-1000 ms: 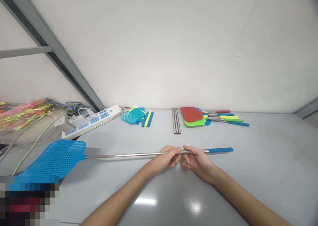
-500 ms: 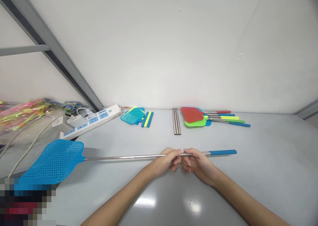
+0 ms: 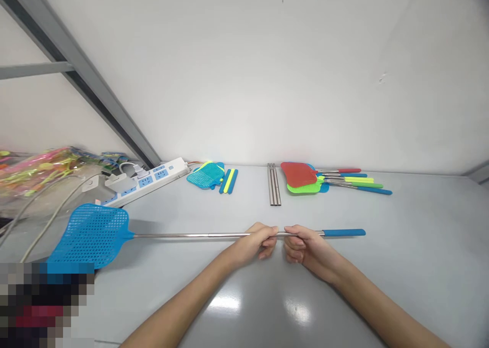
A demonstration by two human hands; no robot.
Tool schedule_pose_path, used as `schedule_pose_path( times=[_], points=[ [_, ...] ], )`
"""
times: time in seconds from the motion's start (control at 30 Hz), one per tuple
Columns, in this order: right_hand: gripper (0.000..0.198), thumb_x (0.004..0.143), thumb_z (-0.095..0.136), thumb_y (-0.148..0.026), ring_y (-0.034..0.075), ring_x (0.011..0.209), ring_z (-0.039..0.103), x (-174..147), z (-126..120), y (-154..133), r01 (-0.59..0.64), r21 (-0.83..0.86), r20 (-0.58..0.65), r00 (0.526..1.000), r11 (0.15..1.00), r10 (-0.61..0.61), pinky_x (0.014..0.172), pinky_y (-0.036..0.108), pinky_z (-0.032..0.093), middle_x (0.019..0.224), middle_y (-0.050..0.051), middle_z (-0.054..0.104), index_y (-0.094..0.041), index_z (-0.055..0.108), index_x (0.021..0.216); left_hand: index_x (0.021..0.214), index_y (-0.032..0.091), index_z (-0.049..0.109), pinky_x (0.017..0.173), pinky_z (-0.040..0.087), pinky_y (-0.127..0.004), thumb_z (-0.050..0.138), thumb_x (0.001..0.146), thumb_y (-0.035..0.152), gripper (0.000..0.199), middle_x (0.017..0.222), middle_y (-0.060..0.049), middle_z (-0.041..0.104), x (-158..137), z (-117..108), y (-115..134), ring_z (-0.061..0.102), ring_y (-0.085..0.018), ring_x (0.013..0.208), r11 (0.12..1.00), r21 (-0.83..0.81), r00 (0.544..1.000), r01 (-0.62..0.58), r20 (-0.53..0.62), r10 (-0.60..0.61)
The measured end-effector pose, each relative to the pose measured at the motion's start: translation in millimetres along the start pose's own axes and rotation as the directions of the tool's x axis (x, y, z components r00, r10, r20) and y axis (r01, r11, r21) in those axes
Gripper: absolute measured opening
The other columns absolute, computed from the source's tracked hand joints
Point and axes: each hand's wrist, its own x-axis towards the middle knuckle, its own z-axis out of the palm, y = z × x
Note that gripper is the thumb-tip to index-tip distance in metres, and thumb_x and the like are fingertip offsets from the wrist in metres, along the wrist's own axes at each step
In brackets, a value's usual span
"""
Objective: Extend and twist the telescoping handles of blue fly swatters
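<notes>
A blue fly swatter (image 3: 95, 236) with a long, extended metal rod lies level across the view, its mesh head at the left and its blue grip at the right. My left hand (image 3: 260, 240) is closed round the rod near its middle. Just to the right, my right hand (image 3: 303, 243) pinches the same rod, with a small gap between the hands. Behind them lie several metal tubes (image 3: 274, 185) side by side. A pile of finished-looking swatters with a red head (image 3: 300, 175) on top rests at the back right, handles pointing right.
Loose swatter heads (image 3: 206, 176) and blue and yellow grips (image 3: 228, 181) lie by the back wall. A white power strip (image 3: 153, 180) with plugs and cables stands left, beside plastic-bagged colourful items (image 3: 42, 172). The lower left corner is pixelated.
My hands have moved slightly apart along the rod, widening the gap between them. The view has shifted a little, and the swatter looks slightly more level.
</notes>
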Motion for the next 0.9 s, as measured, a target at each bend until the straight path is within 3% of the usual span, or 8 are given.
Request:
schedule_pose_path(
  times=[0.23, 0.63, 0.9],
  points=[
    [0.038, 0.073, 0.046, -0.029, 0.007, 0.04, 0.021, 0.1, -0.6, -6.0, -0.069, 0.088, -0.08, 0.994, 0.994, 0.076, 0.046, 0.025, 0.022, 0.042, -0.007, 0.016, -0.018, 0.025, 0.043, 0.043, 0.019, 0.025, 0.049, 0.03, -0.024, 0.031, 0.079, 0.036, 0.04, 0.032, 0.005, 0.029, 0.9, -3.3, 4.8, 0.031, -0.008, 0.038, 0.999, 0.018, 0.999, 0.038, 0.006, -0.038],
    [0.034, 0.073, 0.047, -0.024, 0.005, 0.039, 0.019, 0.1, -11.7, -15.8, -0.179, 0.242, -0.013, 0.982, 0.954, 0.187, 0.042, 0.021, 0.023, 0.045, -0.007, 0.016, -0.018, 0.029, 0.045, 0.045, 0.019, 0.024, 0.047, 0.028, -0.024, 0.032, 0.079, 0.036, 0.039, 0.03, 0.005, 0.029, 4.1, -13.3, 4.2, 0.029, -0.008, 0.037, 0.998, 0.058, 0.999, 0.03, 0.022, -0.031],
    [0.033, 0.073, 0.048, -0.022, 0.005, 0.038, 0.017, -0.1, -23.3, -21.4, -0.162, 0.252, 0.019, 0.986, 0.954, 0.163, 0.039, 0.02, 0.021, 0.046, -0.007, 0.013, -0.017, 0.03, 0.046, 0.046, 0.019, 0.023, 0.048, 0.028, -0.024, 0.032, 0.08, 0.035, 0.038, 0.032, 0.005, 0.03, 1.8, -21.5, 5.9, 0.029, -0.008, 0.038, 0.997, 0.079, 1.0, 0.021, 0.009, -0.022]
  ],
)
